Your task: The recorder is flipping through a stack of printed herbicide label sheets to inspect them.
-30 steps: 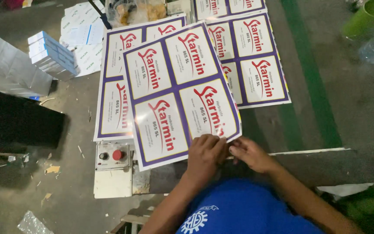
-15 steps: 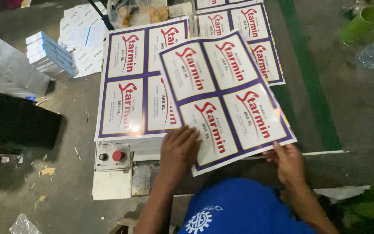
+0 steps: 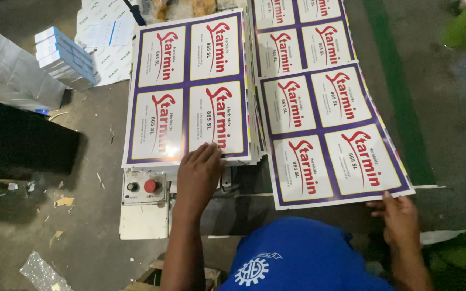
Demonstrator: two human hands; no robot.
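Concrete floor [image 3: 44, 231], dusty, littered with paper scraps and a bit of clear plastic at the lower left. Machine table [image 3: 233, 210] in the middle carries two piles of printed sheets. Left stack [image 3: 190, 86] lies flat near the table's front edge: purple-bordered sheets, four white label panels each, red lettering. Left hand [image 3: 198, 172] lies palm-down on the near edge of the stack, fingers spread and flat, pressing, not clasped around anything. Right-hand pile [image 3: 303, 32] of the same sheets runs toward the far edge of the table. Loose sheet [image 3: 330, 134] rests on top of that pile, slightly bowed, its near edge hanging past the table's front edge. Right hand [image 3: 400, 223] is at the sheet's near right corner, fingers under the edge and thumb side up, pinching that corner. Small control box [image 3: 144, 186] with a red button and a black button sits on the table's front left corner, just below the left stack and beside the left wrist. Stack of small blue-and-white boxes [image 3: 66, 56] stands on the floor at the upper left, well apart from the hands, with flat white carton blanks [image 3: 106, 37] next to it. Green stripe [image 3: 400, 108] runs along the floor to the right of the table. Blue shirt [image 3: 303, 258] of the person fills the bottom centre.
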